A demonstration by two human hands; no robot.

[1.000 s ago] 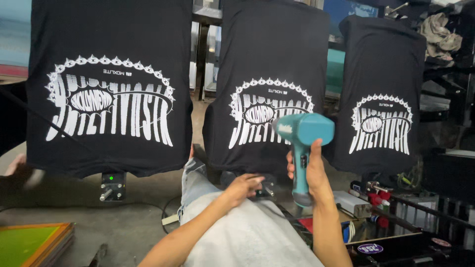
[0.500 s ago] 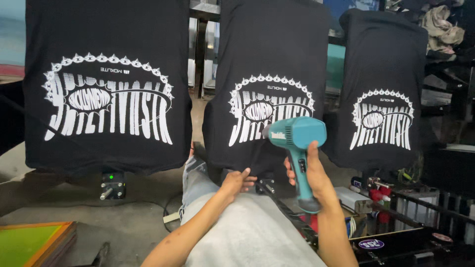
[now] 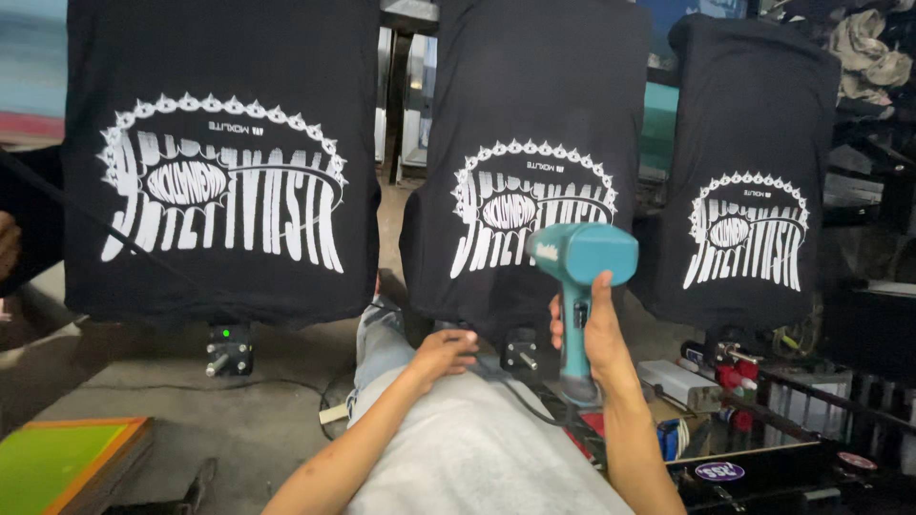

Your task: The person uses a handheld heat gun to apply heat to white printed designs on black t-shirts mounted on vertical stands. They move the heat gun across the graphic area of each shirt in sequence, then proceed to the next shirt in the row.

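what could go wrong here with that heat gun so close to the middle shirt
The right hand holds the teal heat gun right in front of the middle black shirt, so lingering might scorch the white print. Its cord trails across the lap near the left hand and might snag.

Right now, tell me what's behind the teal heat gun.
Behind the teal heat gun, held in the right hand, hangs the middle black shirt; the gun covers part of its white print.
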